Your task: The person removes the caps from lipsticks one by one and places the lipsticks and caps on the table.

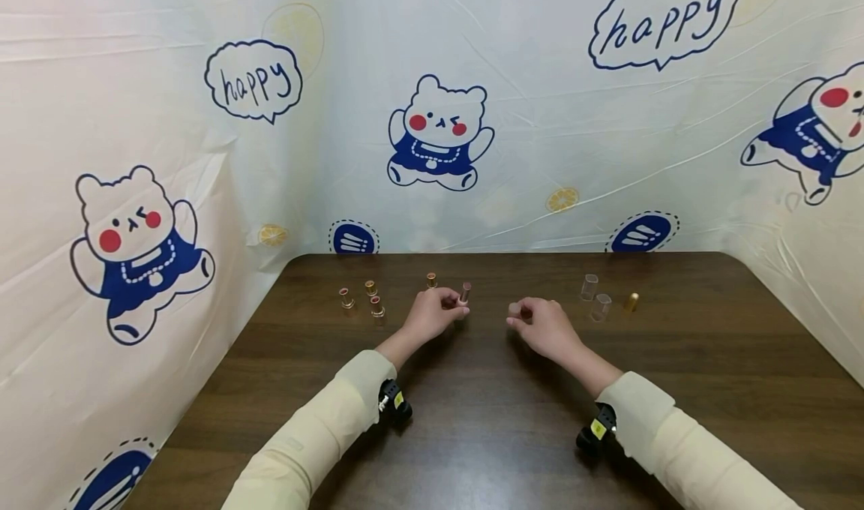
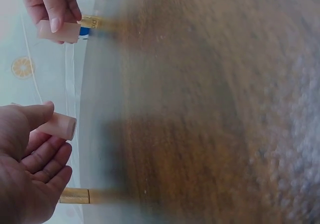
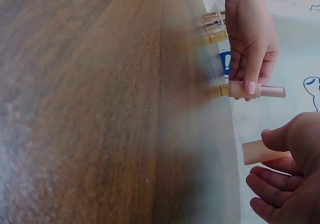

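Note:
My left hand [image 1: 432, 313] pinches an uncapped pink lipstick [image 1: 466, 292] between thumb and fingers, its slim upper tube pointing up above the table. In the left wrist view the lipstick's pale pink base [image 2: 64, 127] shows beyond the thumb. To the right, my right hand [image 1: 545, 328] holds a pale pink lipstick cap [image 1: 514, 309] by thumb and fingertips. The right wrist view shows the cap [image 3: 252, 152] apart from the lipstick [image 3: 272, 91], with a gap between both hands.
Several gold lipsticks [image 1: 376, 307] stand uncapped on the dark wooden table [image 1: 459, 435] at the left, one [image 1: 432, 278] just behind my left hand. Two clear caps [image 1: 601, 308] and a small gold piece [image 1: 631, 302] stand at the right. A printed curtain [image 1: 526, 142] hangs behind the table.

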Demonstrator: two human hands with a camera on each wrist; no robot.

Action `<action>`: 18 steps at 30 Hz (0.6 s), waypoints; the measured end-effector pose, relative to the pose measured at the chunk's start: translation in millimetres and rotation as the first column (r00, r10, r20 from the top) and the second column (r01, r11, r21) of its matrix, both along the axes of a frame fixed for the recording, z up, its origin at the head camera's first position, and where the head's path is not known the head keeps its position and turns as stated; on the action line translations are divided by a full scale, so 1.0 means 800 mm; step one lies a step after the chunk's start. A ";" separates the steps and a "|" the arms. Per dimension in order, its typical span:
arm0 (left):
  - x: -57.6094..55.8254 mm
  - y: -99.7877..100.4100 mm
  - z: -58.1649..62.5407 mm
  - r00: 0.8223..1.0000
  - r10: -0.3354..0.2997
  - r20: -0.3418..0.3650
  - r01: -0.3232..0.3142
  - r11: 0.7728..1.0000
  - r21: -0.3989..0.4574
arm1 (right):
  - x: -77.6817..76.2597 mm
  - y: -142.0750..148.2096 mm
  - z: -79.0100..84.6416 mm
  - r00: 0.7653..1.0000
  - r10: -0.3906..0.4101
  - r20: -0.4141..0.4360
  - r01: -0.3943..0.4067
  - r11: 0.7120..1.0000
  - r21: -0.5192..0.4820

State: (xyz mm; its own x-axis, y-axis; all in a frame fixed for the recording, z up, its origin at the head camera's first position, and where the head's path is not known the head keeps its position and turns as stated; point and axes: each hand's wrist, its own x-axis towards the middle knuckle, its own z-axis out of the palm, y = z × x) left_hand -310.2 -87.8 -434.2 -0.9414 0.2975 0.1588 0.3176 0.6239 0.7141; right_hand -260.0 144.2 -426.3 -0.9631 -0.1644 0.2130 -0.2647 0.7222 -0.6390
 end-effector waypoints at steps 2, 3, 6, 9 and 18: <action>-0.001 0.000 -0.001 1.000 0.004 -0.001 -0.004 1.000 -0.006 | 0.000 0.000 -0.001 1.000 -0.001 0.007 0.001 1.000 0.013; -0.001 0.000 -0.001 1.000 0.006 -0.002 -0.006 1.000 -0.007 | -0.001 0.000 -0.001 1.000 -0.001 0.009 0.001 1.000 0.019; -0.001 0.000 -0.003 1.000 0.005 -0.007 -0.005 1.000 -0.006 | -0.001 0.001 -0.003 1.000 0.002 0.011 -0.003 1.000 0.030; -0.001 0.001 -0.004 1.000 0.004 -0.013 -0.004 1.000 -0.007 | -0.001 0.001 -0.004 1.000 0.007 0.012 -0.007 0.999 0.033; -0.001 0.002 -0.004 1.000 0.008 -0.009 -0.009 1.000 -0.010 | -0.001 0.001 -0.006 1.000 0.008 0.001 -0.008 0.997 0.075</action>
State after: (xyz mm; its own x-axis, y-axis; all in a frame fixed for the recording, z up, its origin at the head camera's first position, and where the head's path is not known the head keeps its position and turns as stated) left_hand -311.0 -86.3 -437.7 -0.9424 0.2912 0.1645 0.3188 0.6337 0.7048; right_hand -260.4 144.7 -431.0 -0.9618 -0.1882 0.1990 -0.2705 0.7661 -0.5830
